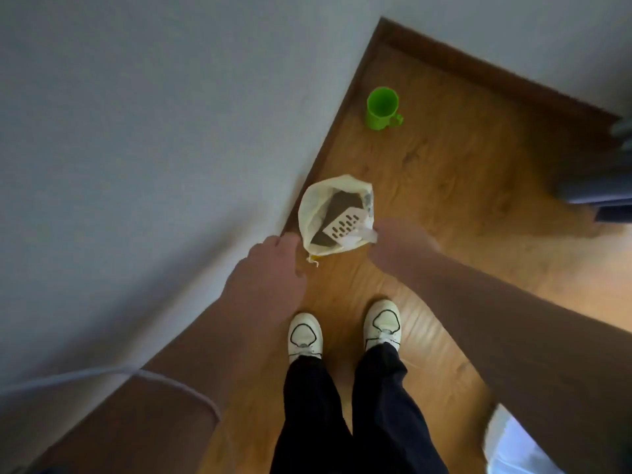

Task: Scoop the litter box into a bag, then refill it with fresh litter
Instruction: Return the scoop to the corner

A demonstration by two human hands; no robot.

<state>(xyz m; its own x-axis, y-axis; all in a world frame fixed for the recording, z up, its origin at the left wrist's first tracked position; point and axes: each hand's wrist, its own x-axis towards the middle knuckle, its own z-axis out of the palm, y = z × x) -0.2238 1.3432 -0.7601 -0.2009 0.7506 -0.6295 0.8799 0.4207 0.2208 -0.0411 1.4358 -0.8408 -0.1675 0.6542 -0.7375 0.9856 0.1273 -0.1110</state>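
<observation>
A pale plastic bag (309,213) hangs open over the wooden floor, close to the wall. Inside it lies a white slotted scoop (343,226) on dark litter (343,202). My left hand (270,258) holds the bag's left rim, with the fingers hidden beneath the hand. My right hand (396,239) is blurred and grips the crumpled right rim. The litter box is not in view.
A green plastic cup (381,107) with a handle stands on the floor beyond the bag. A grey wall (154,148) runs along the left. My two white shoes (304,335) stand just below the bag. Dark furniture (602,189) sits at the right edge.
</observation>
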